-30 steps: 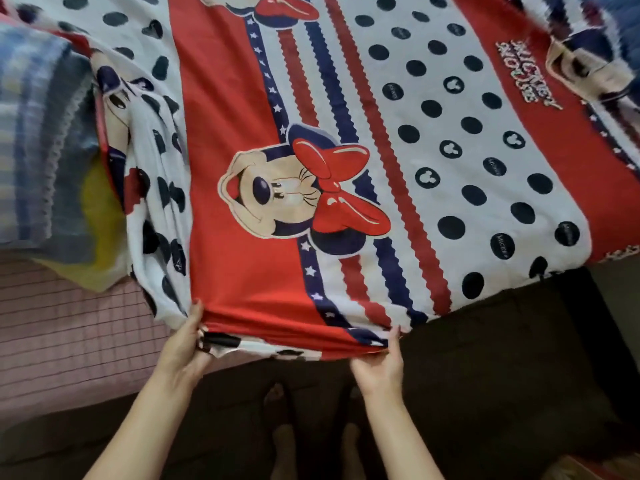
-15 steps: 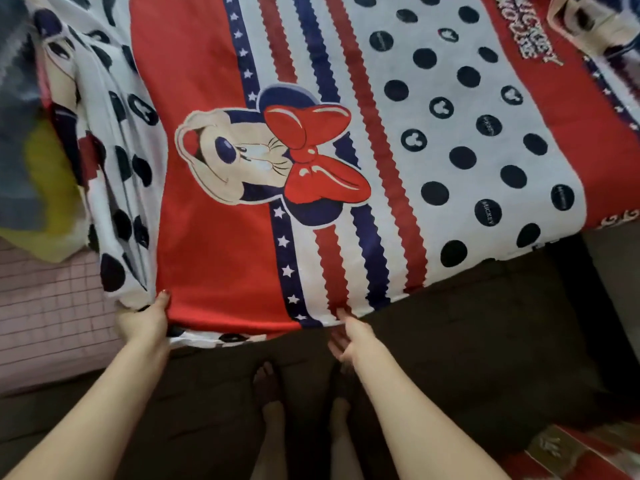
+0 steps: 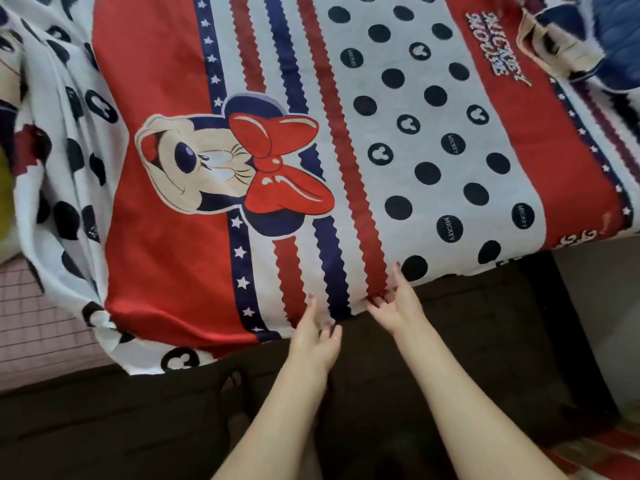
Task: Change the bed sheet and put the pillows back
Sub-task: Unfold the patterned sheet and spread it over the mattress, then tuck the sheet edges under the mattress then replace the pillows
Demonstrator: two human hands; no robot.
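Note:
A bed sheet (image 3: pixel 166 237) printed with red bands, navy polka dots and a cartoon mouse with a red bow lies spread over the bed. Its near edge hangs at the bed's side, and its left part is bunched in folds (image 3: pixel 69 174). My left hand (image 3: pixel 313 337) holds the near hem at the blue and red stripes, thumb on top and fingers curled beneath. Just to its right, my right hand (image 3: pixel 394 303) pinches the same hem, thumb lying up on the cloth. No pillow is plainly in view.
Bare pink checked mattress (image 3: pixel 38 323) shows at the lower left. The dark bed side (image 3: pixel 467 341) runs below the sheet. A yellow cloth (image 3: pixel 5 202) sits at the left edge, blue fabric (image 3: pixel 620 39) at the top right. My feet (image 3: pixel 235 393) stand on the dark floor.
My left hand has let go of the left corner and moved right along the hem beside my right hand. My right hand has shifted right and taken hold of the hem.

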